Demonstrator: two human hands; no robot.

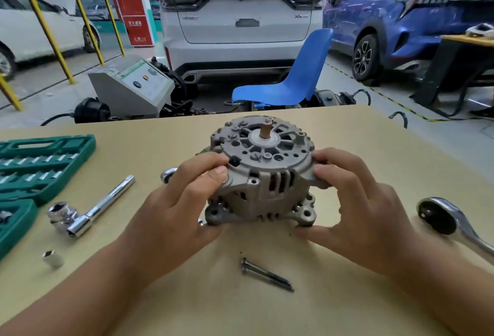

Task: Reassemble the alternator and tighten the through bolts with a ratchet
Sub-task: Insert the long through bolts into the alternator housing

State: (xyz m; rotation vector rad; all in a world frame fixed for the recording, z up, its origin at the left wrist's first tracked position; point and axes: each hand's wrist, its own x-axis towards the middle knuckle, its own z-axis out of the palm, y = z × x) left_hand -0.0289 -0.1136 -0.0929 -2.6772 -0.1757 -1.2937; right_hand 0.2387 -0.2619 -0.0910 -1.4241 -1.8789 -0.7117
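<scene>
The alternator [260, 175] stands shaft-up on the worktop [347, 132], gripped by left hand [184, 207] and right hand [355, 202], which hide its sides. The ratchet [451, 222] is cut off at right. A bolt [267, 275] lies nearer; a socket case [40, 164] is cut off at left.

"X6" badge, white car tailgate [240, 14]

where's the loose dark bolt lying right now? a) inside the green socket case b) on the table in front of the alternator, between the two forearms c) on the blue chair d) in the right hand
b: the long dark steel bolt lies loose on the tan table, nearer the camera than the grey cast-metal alternator, which both hands hold.
</scene>
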